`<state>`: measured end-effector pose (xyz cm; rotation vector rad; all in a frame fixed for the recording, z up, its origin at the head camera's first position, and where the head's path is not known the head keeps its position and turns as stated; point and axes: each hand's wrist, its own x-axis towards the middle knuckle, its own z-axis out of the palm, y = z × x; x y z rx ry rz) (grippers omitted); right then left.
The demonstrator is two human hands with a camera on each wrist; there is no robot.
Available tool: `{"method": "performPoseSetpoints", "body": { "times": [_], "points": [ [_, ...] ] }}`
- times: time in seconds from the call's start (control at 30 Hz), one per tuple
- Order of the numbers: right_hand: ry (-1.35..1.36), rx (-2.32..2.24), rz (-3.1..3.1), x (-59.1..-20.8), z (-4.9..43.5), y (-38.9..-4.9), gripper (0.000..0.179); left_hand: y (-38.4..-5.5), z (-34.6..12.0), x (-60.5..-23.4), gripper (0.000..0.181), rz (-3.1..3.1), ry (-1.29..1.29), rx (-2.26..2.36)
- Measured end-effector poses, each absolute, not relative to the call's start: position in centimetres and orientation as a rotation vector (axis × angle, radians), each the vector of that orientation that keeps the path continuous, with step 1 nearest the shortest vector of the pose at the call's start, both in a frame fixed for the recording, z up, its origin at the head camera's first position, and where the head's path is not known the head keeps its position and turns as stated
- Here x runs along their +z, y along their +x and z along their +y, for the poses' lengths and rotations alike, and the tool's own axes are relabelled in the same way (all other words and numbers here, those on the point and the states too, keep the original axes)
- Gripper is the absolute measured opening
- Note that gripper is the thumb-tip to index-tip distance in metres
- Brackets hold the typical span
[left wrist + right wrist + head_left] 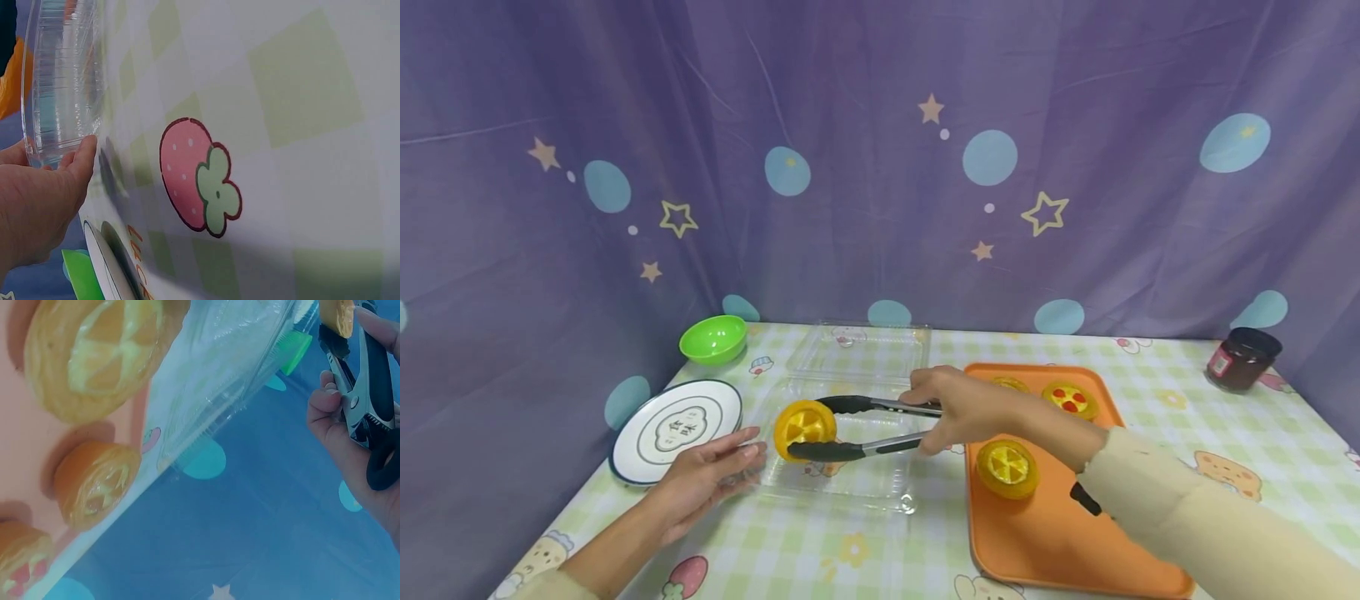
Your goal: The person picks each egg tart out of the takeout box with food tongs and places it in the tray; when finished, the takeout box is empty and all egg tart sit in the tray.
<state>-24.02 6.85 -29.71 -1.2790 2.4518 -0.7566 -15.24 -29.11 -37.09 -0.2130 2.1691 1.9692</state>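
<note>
My right hand grips a pair of tongs with metal arms and black tips. Between those tips is a round yellow tart with a pale wedge pattern, held over the left part of a clear plastic container. The right wrist view shows the tongs in my fingers and the tart at the top. My left hand holds the container's left side. In the left wrist view, fingers of my left hand lie against the lower corner of the clear container.
An orange tray on the right bears more tarts, including one with a wedge pattern and one with red spots. The container's lid lies open behind. A white plate, green bowl and dark jar stand around.
</note>
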Motion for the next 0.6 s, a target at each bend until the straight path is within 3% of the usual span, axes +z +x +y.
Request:
{"method": "performPoseSetpoints", "body": {
  "times": [0.6],
  "points": [
    [-1.237, -0.811, 2.557, -29.3, 13.5, -22.8, 0.067, -15.3, -29.1, -37.3, 0.064, 2.19, -0.199, 1.941]
  ]
}}
